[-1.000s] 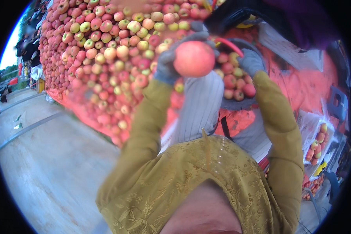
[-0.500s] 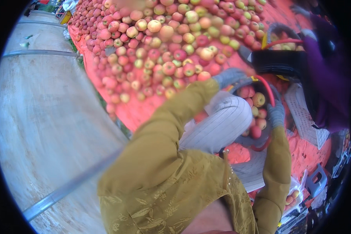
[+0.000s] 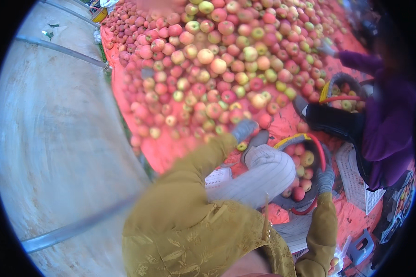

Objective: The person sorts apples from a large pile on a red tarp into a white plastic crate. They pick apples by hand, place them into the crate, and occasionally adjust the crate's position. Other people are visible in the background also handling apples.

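Observation:
My left hand [image 3: 245,130], in a grey glove, is at the near edge of a big heap of apples [image 3: 217,66]. Its back faces up and hides the fingers; reddish fruit shows beside it. A dark bucket [image 3: 320,148] with a red, partly yellow handle [image 3: 315,144] stands at my right, holding several red and yellow-green apples [image 3: 307,158]. My gloved right hand [image 3: 326,179] is closed on the bucket's right rim, close to the handle. My bent knee in pale striped trousers [image 3: 268,168] lies between the heap and the bucket.
At the right a person in a purple sleeve [image 3: 360,63] reaches to the heap beside another bucket [image 3: 324,92]. A white crate [image 3: 351,175] and a blue-grey plastic stool [image 3: 361,248] are nearby. Red sheeting [image 3: 120,99] lies under the apples; grey ground [image 3: 64,138] runs along the left.
My left hand has left the bucket's far side and moved left to the apples. My right hand stays at the bucket. The other person's arm now stretches out over the heap.

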Action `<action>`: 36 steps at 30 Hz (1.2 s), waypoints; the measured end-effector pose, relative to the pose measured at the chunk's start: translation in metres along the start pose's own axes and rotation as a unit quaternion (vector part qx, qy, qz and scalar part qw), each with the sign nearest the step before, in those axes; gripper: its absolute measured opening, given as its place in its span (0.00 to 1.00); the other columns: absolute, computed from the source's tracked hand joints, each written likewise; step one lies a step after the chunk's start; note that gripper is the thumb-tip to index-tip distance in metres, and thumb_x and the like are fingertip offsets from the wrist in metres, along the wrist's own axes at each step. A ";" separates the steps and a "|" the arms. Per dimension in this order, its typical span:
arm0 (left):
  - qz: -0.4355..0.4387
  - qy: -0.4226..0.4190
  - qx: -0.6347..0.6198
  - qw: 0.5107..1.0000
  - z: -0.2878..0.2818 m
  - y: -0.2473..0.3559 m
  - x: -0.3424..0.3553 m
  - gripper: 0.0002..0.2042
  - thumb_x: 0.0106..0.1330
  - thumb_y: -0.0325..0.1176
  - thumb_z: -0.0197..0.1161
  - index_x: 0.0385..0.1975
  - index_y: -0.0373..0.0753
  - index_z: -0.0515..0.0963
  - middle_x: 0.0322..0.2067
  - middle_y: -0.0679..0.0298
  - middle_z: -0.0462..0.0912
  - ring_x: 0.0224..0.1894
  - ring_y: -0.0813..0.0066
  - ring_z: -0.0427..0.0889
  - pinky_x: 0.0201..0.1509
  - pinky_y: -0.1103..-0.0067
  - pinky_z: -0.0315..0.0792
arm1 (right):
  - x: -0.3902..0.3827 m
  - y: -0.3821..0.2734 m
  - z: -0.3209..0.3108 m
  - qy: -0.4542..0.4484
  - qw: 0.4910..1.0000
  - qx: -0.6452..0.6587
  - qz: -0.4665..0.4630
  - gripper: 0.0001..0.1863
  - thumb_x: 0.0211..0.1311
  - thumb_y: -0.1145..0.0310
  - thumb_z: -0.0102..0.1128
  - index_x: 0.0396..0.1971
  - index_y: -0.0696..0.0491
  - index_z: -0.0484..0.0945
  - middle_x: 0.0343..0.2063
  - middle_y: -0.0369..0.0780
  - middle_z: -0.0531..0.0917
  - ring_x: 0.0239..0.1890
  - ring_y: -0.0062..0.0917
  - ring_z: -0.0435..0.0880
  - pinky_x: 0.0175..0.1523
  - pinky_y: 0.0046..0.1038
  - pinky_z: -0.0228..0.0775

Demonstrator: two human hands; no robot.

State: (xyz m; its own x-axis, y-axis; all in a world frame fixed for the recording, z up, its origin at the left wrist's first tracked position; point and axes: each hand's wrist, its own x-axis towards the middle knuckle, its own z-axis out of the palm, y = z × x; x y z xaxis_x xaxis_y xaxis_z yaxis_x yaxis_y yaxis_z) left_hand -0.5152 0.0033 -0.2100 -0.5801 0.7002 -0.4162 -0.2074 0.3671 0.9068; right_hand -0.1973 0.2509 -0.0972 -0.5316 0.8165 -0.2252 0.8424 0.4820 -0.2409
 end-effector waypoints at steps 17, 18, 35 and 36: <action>-0.106 -0.073 0.371 0.920 -0.039 -0.073 -0.223 0.27 0.62 0.50 0.47 0.56 0.40 0.67 0.42 0.52 0.79 0.46 0.56 0.78 0.54 0.68 0.68 | -0.004 -0.016 -0.002 0.038 0.997 -0.056 0.048 0.22 0.47 0.59 0.63 0.40 0.58 0.77 0.34 0.52 0.81 0.39 0.45 0.80 0.45 0.39 0.70; -0.134 -0.051 0.343 0.928 -0.044 -0.057 -0.236 0.27 0.63 0.51 0.46 0.56 0.40 0.67 0.43 0.52 0.79 0.47 0.56 0.77 0.54 0.68 0.68 | -0.004 -0.014 -0.001 0.039 0.997 -0.043 0.051 0.22 0.47 0.58 0.63 0.39 0.58 0.77 0.34 0.52 0.81 0.39 0.46 0.80 0.45 0.38 0.70; -0.057 -0.010 0.463 0.884 -0.066 -0.034 -0.315 0.16 0.64 0.42 0.45 0.42 0.44 0.79 0.40 0.53 0.80 0.45 0.59 0.80 0.48 0.66 0.71 | -0.017 0.040 0.044 -0.042 0.942 0.272 0.192 0.15 0.50 0.60 0.64 0.24 0.57 0.76 0.15 0.39 0.77 0.10 0.24 0.72 0.16 0.28 0.65; -0.082 -0.001 0.439 0.894 -0.062 -0.035 -0.309 0.16 0.64 0.41 0.46 0.42 0.44 0.79 0.41 0.53 0.80 0.45 0.59 0.80 0.48 0.67 0.72 | -0.006 0.058 0.045 -0.022 0.947 0.260 0.189 0.14 0.50 0.60 0.63 0.23 0.57 0.75 0.14 0.39 0.77 0.10 0.25 0.72 0.15 0.28 0.65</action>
State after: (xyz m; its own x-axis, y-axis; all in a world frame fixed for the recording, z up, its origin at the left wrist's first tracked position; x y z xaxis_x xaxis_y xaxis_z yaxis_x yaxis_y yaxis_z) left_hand -0.3773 -0.2636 -0.1096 -0.5975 0.5930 -0.5397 0.4099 0.8044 0.4300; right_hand -0.1486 0.2596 -0.1522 -0.2135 0.8797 -0.4248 0.8224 -0.0728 -0.5642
